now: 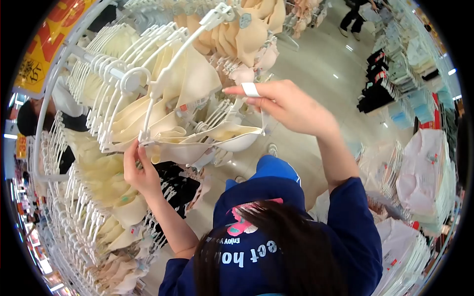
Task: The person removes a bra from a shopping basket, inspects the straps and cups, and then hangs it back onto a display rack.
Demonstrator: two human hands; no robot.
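A cream bra point(180, 152) hangs from a white plastic hanger point(149, 116) at the front of a packed rail. My left hand point(141, 170) pinches the bra's band right at the hanger's lower clip. On the other side my right hand point(292, 106) is closed with thumb and index finger together. A white strap point(251, 90) loops over that index finger, and a thin length of it runs down to the bra's near cup. More cream bras point(190, 74) hang close behind, overlapping it in this view.
The white rail point(118, 74) has a rounded end pointing at me. Rows of pale bras point(106, 185) hang below left, with black ones beside them. Folded pale garments point(422, 167) hang at right. Another person point(353, 17) stands in the aisle on the tiled floor point(316, 54).
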